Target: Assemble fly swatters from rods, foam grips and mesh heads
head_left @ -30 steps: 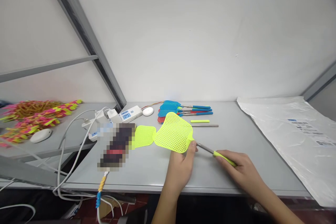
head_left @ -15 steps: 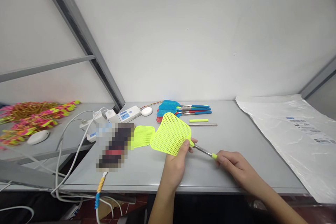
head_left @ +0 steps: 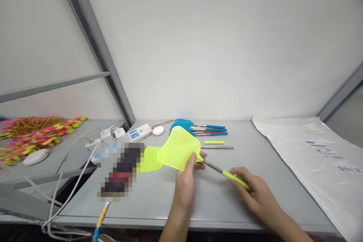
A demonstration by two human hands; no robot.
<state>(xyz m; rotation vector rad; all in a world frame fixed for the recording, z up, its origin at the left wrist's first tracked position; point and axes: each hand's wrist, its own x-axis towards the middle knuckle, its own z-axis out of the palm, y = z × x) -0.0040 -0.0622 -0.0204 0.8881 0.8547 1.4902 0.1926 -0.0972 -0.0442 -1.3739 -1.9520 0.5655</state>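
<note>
A yellow-green fly swatter (head_left: 179, 146) is held in both hands above the desk, tilted down to the right. My left hand (head_left: 185, 185) is closed around the neck, thumb on the lower edge of the perforated head. My right hand (head_left: 256, 193) grips the yellow-green handle sleeve (head_left: 237, 180), with a short length of metal rod showing between sleeve and head. Behind the swatter, a second yellow-green swatter head (head_left: 151, 159) lies on the desk. A loose yellow-green sleeve (head_left: 214, 142) and a bare metal rod (head_left: 222, 147) rest farther back.
Several swatters with blue handles (head_left: 214, 126) are piled near the wall. A blurred dark object (head_left: 121, 170) with a cable lies left, beside a power strip (head_left: 138, 133) and a white disc (head_left: 158, 131). White plastic packaging (head_left: 297, 151) covers the right side; colourful bundles (head_left: 36, 132) lie far left.
More of the yellow-green sleeve now shows, running along my right hand's fingers, which have loosened and shifted along it. My left hand keeps the neck. The camera view has tilted up slightly.
</note>
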